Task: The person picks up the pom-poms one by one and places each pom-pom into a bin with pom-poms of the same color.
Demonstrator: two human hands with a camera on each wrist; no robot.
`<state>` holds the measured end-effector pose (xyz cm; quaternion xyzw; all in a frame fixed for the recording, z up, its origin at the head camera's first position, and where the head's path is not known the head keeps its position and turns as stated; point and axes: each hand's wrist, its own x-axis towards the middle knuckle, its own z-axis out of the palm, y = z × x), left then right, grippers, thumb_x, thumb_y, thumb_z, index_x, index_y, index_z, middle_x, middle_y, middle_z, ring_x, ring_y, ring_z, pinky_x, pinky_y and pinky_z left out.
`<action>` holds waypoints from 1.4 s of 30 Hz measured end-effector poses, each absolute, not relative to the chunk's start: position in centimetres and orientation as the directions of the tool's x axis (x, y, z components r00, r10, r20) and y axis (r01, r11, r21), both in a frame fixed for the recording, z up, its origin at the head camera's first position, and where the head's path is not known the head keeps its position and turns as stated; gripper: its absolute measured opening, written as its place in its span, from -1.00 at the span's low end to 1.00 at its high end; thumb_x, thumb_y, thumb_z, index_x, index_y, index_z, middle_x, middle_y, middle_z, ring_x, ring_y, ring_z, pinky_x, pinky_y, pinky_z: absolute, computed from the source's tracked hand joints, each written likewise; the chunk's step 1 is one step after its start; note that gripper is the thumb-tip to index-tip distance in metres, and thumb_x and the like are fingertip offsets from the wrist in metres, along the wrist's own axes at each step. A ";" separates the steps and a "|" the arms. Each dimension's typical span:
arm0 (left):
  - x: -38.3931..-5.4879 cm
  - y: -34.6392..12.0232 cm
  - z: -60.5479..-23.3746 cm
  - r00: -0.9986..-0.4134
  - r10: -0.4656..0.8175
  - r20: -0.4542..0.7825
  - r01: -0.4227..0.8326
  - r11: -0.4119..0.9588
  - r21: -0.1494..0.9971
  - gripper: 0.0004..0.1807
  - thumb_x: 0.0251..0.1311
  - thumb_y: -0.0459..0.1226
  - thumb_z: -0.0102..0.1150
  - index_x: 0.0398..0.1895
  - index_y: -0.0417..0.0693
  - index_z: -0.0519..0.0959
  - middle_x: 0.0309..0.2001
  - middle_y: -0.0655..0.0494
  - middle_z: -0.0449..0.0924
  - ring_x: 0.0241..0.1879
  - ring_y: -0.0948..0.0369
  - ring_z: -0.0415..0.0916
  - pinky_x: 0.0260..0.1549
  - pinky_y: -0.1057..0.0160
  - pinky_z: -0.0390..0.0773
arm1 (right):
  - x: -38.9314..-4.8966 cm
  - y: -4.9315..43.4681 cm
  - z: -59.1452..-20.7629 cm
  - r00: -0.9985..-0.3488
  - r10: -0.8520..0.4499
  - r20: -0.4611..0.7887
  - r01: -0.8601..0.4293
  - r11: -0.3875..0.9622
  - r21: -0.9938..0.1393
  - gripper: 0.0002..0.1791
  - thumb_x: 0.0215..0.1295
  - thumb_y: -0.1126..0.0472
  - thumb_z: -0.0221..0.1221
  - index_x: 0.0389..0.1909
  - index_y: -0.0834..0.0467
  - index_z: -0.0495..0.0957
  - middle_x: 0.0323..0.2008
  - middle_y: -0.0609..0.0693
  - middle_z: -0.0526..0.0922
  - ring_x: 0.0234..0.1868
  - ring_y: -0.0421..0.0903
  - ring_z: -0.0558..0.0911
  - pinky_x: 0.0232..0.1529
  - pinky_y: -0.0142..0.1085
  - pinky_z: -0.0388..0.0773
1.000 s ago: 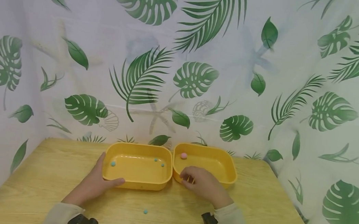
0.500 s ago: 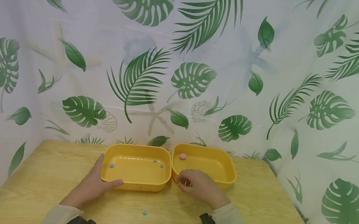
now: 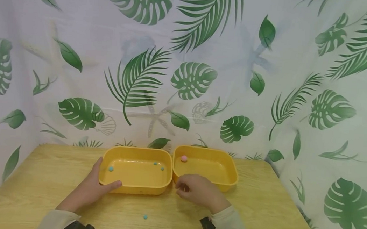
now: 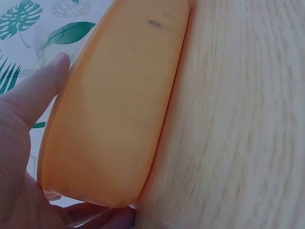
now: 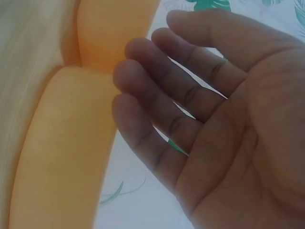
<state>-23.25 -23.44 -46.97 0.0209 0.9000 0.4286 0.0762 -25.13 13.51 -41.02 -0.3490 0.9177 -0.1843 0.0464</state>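
In the head view my left hand (image 3: 87, 185) grips the left end of a yellow plastic tub (image 3: 134, 189), thumb along the front rim. The left wrist view shows its fingers (image 4: 86, 213) wrapped round the tub's end. Inside this tub lie small blue-green balls (image 3: 111, 169). My right hand (image 3: 200, 192) hovers by the near-left corner of a second yellow tub (image 3: 226, 188), covering part of its front wall. Its fingers (image 5: 143, 81) are loosely bent with nothing between them in the right wrist view. A pink ball (image 3: 184, 158) rests in the second tub.
Two small blue-green balls (image 3: 145, 217) lie on the wooden table (image 3: 120, 215) in front of the tubs. Both tubs stand side by side near the back edge, before a leaf-printed curtain (image 3: 160, 74).
My right hand has drawn slightly left and toward me from the second tub's front rim. My left hand keeps its grip. The head view has shifted a little; the balls stay put.
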 end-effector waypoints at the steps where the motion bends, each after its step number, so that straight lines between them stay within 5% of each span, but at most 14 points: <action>1: -23.3 -23.4 -47.0 -0.988 0.103 -0.119 -0.028 0.633 0.774 0.42 0.25 0.27 0.29 0.62 -0.22 -0.56 0.60 -0.51 -0.37 0.53 -0.48 -0.21 0.42 -0.44 -0.01 | -25.0 13.3 -41.0 -0.751 -0.659 0.032 -0.621 0.689 -0.373 -0.97 0.38 0.20 0.33 -0.23 0.06 0.69 -0.39 -0.28 0.61 -0.36 -0.29 0.55 -0.24 -0.36 0.57; 16: -23.4 -23.4 -46.9 -0.986 0.099 -0.135 -0.042 0.632 0.774 0.43 0.25 0.28 0.28 0.61 -0.21 -0.58 0.60 -0.51 -0.37 0.53 -0.47 -0.20 0.42 -0.44 0.00 | -23.0 9.4 -42.3 -0.608 -0.778 -0.155 -0.696 0.617 -0.366 -0.93 0.33 0.21 0.36 -0.20 0.03 0.72 -0.39 -0.31 0.62 -0.38 -0.41 0.53 -0.27 -0.56 0.51; 24: -23.4 -23.6 -47.0 -0.987 0.106 -0.123 -0.031 0.622 0.783 0.42 0.26 0.25 0.29 0.61 -0.22 -0.57 0.60 -0.52 -0.33 0.53 -0.45 -0.17 0.43 -0.43 0.02 | -21.7 8.1 -43.1 -0.572 -0.767 -0.290 -0.662 0.641 -0.388 -0.82 0.24 0.22 0.34 -0.19 -0.11 0.70 -0.37 -0.31 0.63 -0.39 -0.41 0.50 -0.29 -0.51 0.51; 32: -23.3 -23.6 -47.1 -0.988 0.111 -0.111 -0.018 0.622 0.783 0.41 0.26 0.25 0.30 0.62 -0.22 -0.57 0.60 -0.51 -0.32 0.54 -0.45 -0.16 0.43 -0.43 0.02 | -21.0 7.3 -44.0 -0.502 -0.809 -0.306 -0.687 0.588 -0.427 -0.84 0.25 0.22 0.36 -0.18 -0.08 0.73 -0.38 -0.33 0.62 -0.42 -0.44 0.46 -0.32 -0.56 0.49; 42: -23.2 -23.7 -47.3 -0.987 0.123 -0.101 -0.003 0.622 0.783 0.41 0.27 0.24 0.29 0.61 -0.22 -0.58 0.59 -0.52 -0.33 0.53 -0.47 -0.17 0.42 -0.44 0.03 | -20.6 6.7 -44.7 -0.496 -0.809 -0.316 -0.714 0.587 -0.381 -0.87 0.25 0.21 0.38 -0.28 -0.10 0.67 -0.39 -0.35 0.63 -0.41 -0.45 0.49 -0.32 -0.57 0.48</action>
